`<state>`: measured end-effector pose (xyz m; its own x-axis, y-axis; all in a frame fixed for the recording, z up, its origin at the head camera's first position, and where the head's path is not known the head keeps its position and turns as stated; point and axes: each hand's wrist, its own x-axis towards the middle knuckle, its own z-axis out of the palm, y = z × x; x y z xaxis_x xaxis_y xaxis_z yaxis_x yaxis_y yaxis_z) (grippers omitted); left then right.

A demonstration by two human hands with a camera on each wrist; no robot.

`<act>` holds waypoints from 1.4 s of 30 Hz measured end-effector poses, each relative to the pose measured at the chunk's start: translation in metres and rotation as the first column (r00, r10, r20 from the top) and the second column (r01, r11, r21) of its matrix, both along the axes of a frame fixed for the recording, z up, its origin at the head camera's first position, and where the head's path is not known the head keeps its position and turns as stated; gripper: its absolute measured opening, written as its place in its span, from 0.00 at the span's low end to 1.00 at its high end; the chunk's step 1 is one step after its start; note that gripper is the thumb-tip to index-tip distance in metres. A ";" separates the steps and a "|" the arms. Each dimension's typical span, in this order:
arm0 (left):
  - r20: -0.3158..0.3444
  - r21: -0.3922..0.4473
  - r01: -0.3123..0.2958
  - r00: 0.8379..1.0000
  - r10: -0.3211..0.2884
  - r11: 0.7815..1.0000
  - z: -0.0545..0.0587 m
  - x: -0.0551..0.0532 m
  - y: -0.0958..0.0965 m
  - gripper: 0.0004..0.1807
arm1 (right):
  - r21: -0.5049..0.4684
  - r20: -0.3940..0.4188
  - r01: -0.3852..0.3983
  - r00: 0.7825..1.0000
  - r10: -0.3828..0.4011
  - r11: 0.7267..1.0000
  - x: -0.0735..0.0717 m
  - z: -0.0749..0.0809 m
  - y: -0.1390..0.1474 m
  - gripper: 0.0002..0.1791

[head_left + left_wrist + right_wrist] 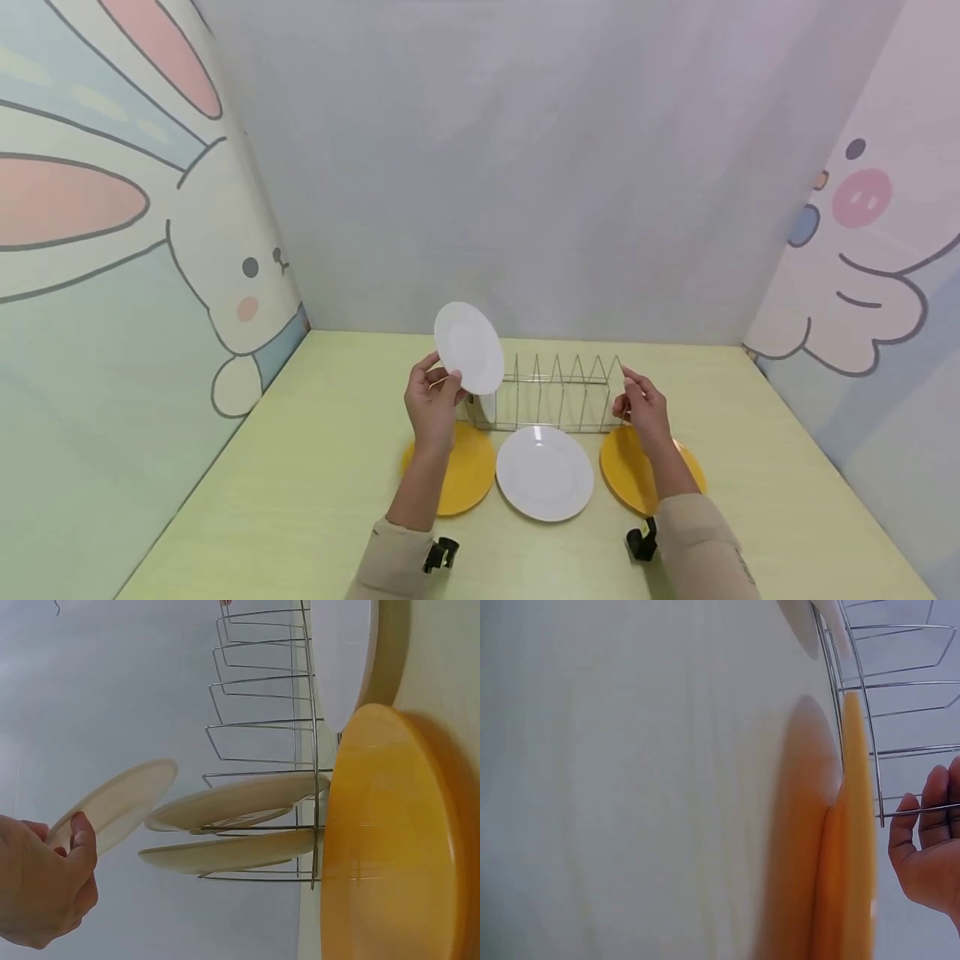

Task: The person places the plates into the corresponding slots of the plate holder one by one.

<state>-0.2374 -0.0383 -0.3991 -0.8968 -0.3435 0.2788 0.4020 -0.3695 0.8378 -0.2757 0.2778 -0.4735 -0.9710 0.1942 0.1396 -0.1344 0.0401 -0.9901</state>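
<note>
In the head view my left hand [433, 404] pinches a small white plate [468, 346] by its lower edge, thumb on its face. The plate is held tilted above the left end of a wire dish rack [558, 392]. Two more pale plates stand in the rack's left slots, one nearer plate [240, 801] and one at the very end [232, 853] in the left wrist view. At the rack's right end my right hand [643, 408] grips the end wire with curled fingers, which also shows in the right wrist view.
In front of the rack lie a yellow plate [468, 475] on the left, a white plate [544, 475] in the middle and another yellow plate [626, 471] under my right forearm. The pale green table [315, 467] meets a grey back wall and cartoon-printed side walls.
</note>
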 end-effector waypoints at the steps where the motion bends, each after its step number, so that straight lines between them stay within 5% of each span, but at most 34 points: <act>1: 0.001 -0.003 0.000 1.000 0.000 1.000 0.002 0.001 0.001 0.21 | -0.001 -0.005 -0.004 1.000 0.004 1.000 -0.001 0.000 0.000 0.27; 17: 0.020 -0.186 -0.048 0.998 0.053 0.981 -0.020 -0.012 0.035 0.19 | 0.011 0.020 0.021 1.000 -0.021 1.000 -0.002 -0.003 0.003 0.28; 26: 0.094 -0.366 -0.085 0.987 0.127 0.927 -0.036 -0.010 0.045 0.18 | -0.011 0.045 -0.006 0.999 0.006 1.000 0.010 0.008 -0.001 0.26; 32: 0.053 -0.477 -0.126 0.984 0.172 0.870 -0.039 -0.012 0.053 0.16 | -0.006 0.039 0.005 0.999 -0.005 1.000 0.014 0.020 -0.006 0.24; 42: 0.101 -0.576 -0.127 0.969 0.224 0.807 -0.043 -0.012 0.055 0.17 | 0.008 0.035 0.010 0.999 -0.010 1.000 0.002 0.003 0.000 0.26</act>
